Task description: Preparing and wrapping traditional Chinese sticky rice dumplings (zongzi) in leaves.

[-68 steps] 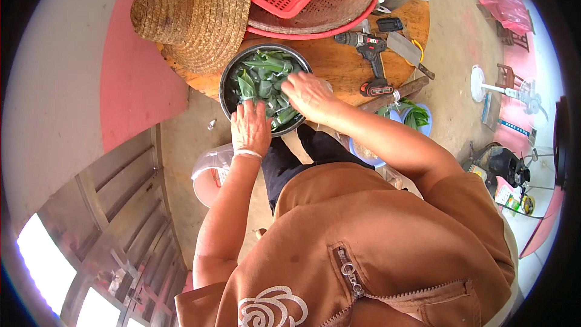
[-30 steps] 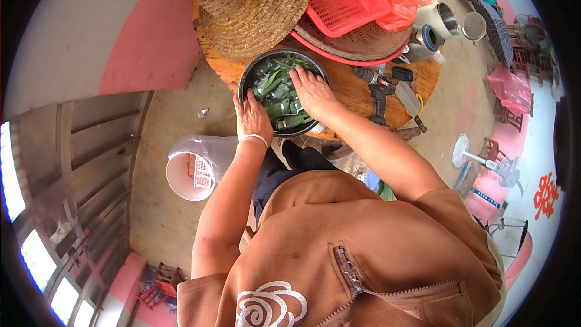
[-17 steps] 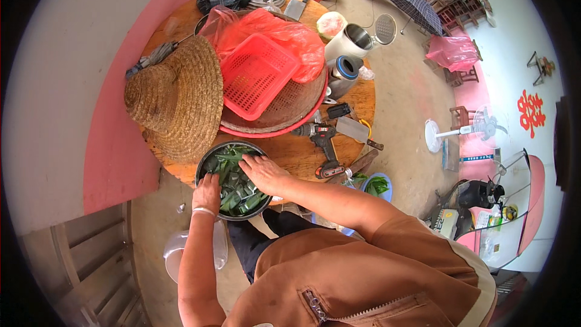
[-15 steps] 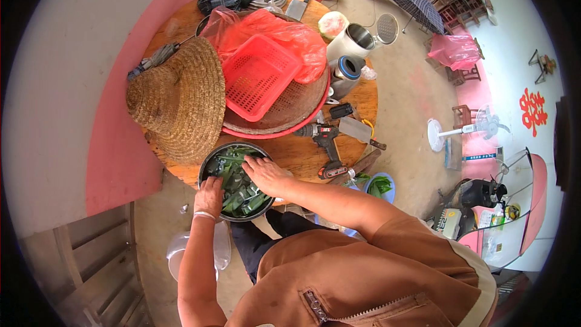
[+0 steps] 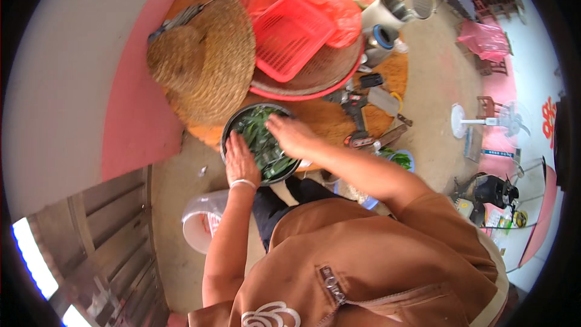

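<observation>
On the near edge of the round wooden table is a dark round basin (image 5: 226, 128) with wet green leaves (image 5: 266, 148) in it. My left hand (image 5: 242, 160) reaches over the basin's left side, fingers stretched out and lying against the leaves. From the right, my right hand (image 5: 292, 135) comes in, its fingers extended onto the leaves and the palm near the right rim. Neither hand grips anything that I can see. Slight blur softens the leaves and fingertips.
A straw hat (image 5: 206, 60) lies just beyond the basin, beside a red basket (image 5: 293, 36) on a round tray (image 5: 327, 88). A cordless drill (image 5: 355, 112) and a cleaver (image 5: 384, 101) lie to the right. Below left stands a lined bin (image 5: 196, 230).
The whole view has shifted, so the table and basin appear farther right and higher. My left hand has moved from the basin's left rim inward, its fingers now straighter over the leaves.
</observation>
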